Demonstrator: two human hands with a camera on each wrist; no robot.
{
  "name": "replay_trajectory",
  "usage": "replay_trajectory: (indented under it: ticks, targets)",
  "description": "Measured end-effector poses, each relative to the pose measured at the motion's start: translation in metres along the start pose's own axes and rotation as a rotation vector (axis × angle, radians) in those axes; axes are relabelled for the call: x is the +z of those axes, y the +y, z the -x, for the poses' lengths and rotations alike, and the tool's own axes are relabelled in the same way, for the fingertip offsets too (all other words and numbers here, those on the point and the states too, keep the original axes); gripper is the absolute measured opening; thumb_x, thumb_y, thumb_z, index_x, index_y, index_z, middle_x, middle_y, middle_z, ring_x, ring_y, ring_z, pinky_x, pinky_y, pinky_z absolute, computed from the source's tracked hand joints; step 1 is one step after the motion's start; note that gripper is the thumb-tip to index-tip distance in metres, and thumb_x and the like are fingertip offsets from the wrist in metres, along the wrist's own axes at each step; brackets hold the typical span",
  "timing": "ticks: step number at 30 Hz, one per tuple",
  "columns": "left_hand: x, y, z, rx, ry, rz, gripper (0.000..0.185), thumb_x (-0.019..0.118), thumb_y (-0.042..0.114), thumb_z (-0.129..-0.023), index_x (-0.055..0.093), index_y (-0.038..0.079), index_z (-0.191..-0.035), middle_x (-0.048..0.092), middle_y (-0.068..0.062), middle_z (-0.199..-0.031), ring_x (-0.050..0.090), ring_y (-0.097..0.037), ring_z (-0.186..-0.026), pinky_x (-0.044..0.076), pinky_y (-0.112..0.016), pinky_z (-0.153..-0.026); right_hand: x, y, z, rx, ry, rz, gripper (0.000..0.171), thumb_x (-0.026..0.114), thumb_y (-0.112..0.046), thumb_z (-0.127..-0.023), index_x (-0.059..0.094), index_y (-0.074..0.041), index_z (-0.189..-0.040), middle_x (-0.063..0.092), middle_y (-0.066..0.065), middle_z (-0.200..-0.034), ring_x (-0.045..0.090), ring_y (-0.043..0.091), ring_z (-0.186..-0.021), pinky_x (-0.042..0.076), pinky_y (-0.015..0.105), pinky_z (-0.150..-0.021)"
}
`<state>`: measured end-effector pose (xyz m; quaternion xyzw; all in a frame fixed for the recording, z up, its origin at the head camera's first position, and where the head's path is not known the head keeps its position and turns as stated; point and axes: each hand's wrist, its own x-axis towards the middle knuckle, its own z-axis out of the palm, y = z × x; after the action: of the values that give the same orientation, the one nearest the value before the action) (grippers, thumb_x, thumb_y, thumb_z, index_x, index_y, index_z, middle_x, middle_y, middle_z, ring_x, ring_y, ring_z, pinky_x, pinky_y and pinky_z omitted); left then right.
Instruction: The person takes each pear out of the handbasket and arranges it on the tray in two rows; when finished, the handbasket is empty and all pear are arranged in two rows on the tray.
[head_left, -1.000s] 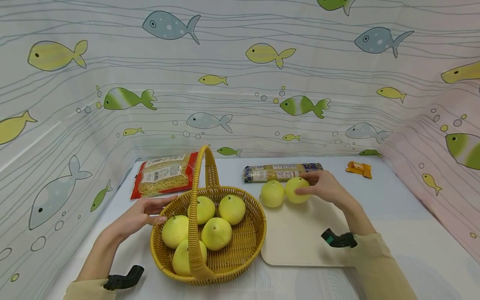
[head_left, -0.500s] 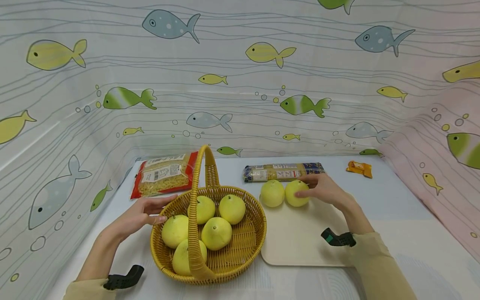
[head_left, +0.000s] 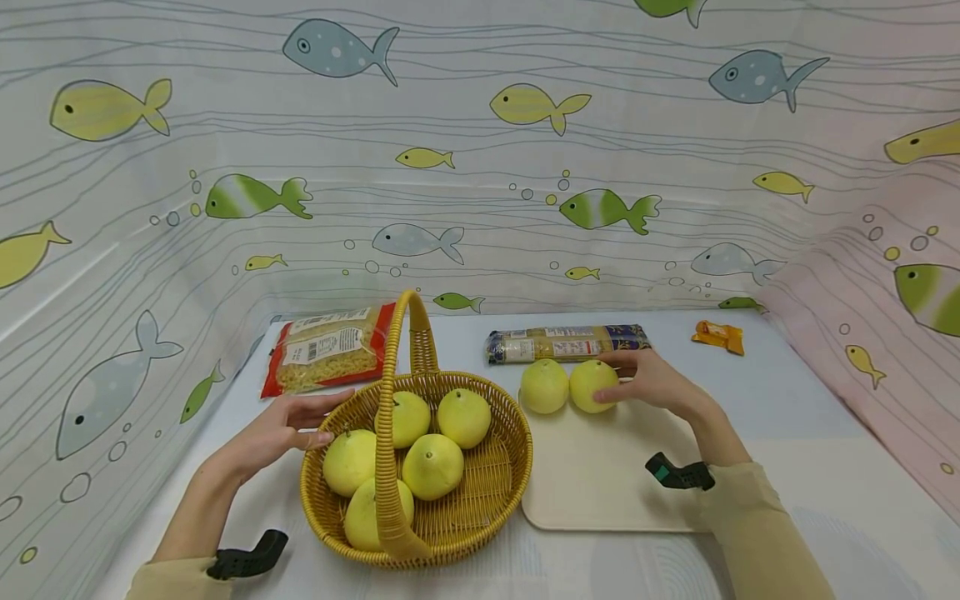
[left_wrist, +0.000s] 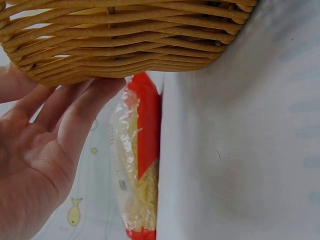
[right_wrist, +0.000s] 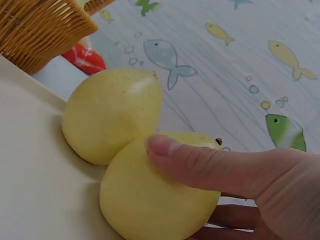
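My left hand (head_left: 287,429) grips the left rim of a woven basket (head_left: 521,492), thumb over the edge and fingers against the outer wicker. Inside the basket several pale yellow pomelos (head_left: 433,467) lie toward the left and back; its tall handle arches over them. At the back left of a cream tray (head_left: 600,483), my right hand (head_left: 651,382) holds a pomelo (right_wrist: 150,195) between thumb and fingers, with the fingers partly hidden behind the fruit. A second pomelo (right_wrist: 112,112) sits right beside it, on the side toward the basket.
A red-ended bag of pasta (head_left: 330,350) lies behind the basket at the left. Behind the tray lies a long pack of noodles (head_left: 566,343). A small orange packet (head_left: 717,337) is at the back right. Fish-printed cloth (head_left: 480,192) walls in the table.
The pomelo in my right hand has come down slightly beside the other one, and my right thumb has shifted lower on it. My left hand and the basket stay in place.
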<state>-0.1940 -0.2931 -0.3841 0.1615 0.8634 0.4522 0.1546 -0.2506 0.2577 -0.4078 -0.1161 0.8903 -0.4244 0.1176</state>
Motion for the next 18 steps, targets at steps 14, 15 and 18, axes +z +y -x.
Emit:
replay_trajectory:
  ticks: [14,15,18]
  targets:
    - [0.0005,0.0021,0.0005,-0.012,-0.004,0.007,0.069,0.071,0.019,-0.09,0.043,0.002,-0.15,0.045,-0.024,-0.15,0.048,-0.046,-0.133,0.047,-0.057,-0.099,0.001,-0.0004,0.0015,-0.027,-0.024,-0.019,0.08,0.086,-0.033,-0.078,0.05,-0.003,-0.144,0.057,0.018,-0.14,0.054,0.037,-0.128,0.043,0.054,-0.105]
    - [0.0004,0.0022,0.0006,-0.011,-0.004,0.005,0.069,0.071,0.019,-0.09,0.043,0.003,-0.15,0.045,-0.024,-0.151,0.049,-0.046,-0.133,0.047,-0.057,-0.099,0.0009,-0.0008,0.0018,-0.025,-0.025,-0.02,0.08,0.085,-0.033,-0.079,0.05,-0.003,-0.145,0.057,0.018,-0.14,0.054,0.037,-0.128,0.043,0.054,-0.105]
    - [0.0005,0.0027,0.0007,-0.011,-0.003,0.002,0.069,0.071,0.019,-0.09,0.044,0.003,-0.15,0.045,-0.023,-0.151,0.049,-0.046,-0.133,0.047,-0.057,-0.099,0.0007,-0.0019,0.0025,-0.018,-0.029,-0.019,0.08,0.085,-0.033,-0.079,0.05,-0.004,-0.145,0.056,0.017,-0.14,0.053,0.037,-0.128,0.043,0.054,-0.105]
